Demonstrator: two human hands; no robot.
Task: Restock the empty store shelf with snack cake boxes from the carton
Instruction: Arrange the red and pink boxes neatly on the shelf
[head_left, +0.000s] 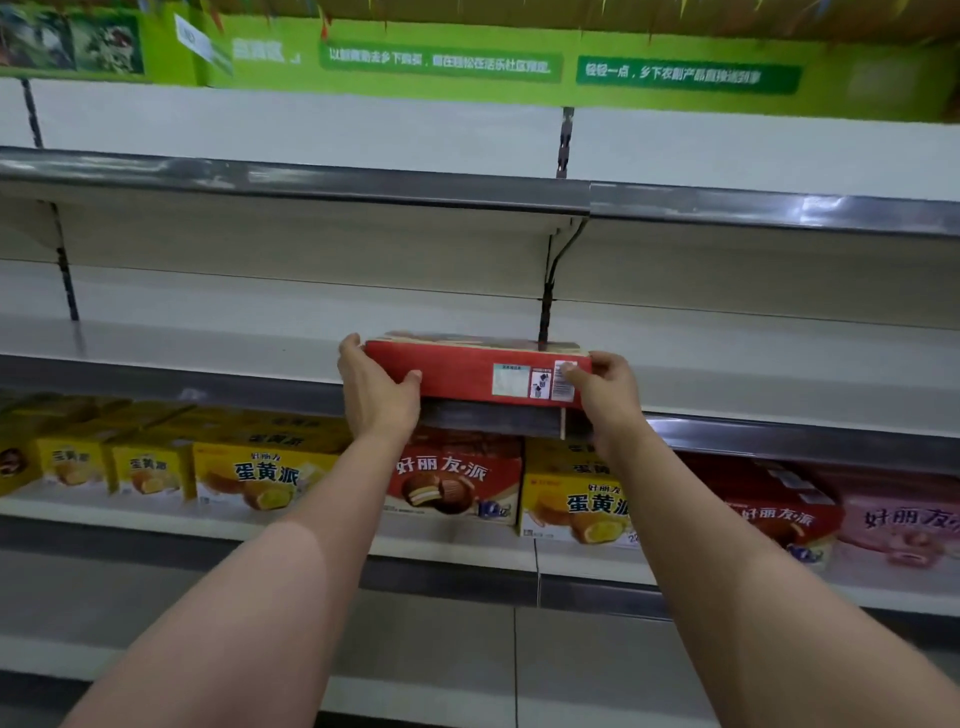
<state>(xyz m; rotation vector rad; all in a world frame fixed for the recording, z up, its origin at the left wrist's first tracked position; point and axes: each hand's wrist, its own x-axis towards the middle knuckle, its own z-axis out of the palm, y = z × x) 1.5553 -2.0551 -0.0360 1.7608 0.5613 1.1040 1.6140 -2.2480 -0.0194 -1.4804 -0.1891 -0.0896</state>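
While the red box (470, 371) sits at the near lip of the bare middle shelf (208, 338), the left hand (376, 392) and right hand (605, 392) clasp its ends — let go early and it may tip off. Boxes below (452, 483) read 好丽友·派 and 蛋黄派.

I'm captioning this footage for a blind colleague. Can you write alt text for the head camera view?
Two bare hands, the left hand and right hand, grip the ends of a red snack cake box at the front edge of a bare middle shelf. The shelf below holds yellow boxes and red boxes.
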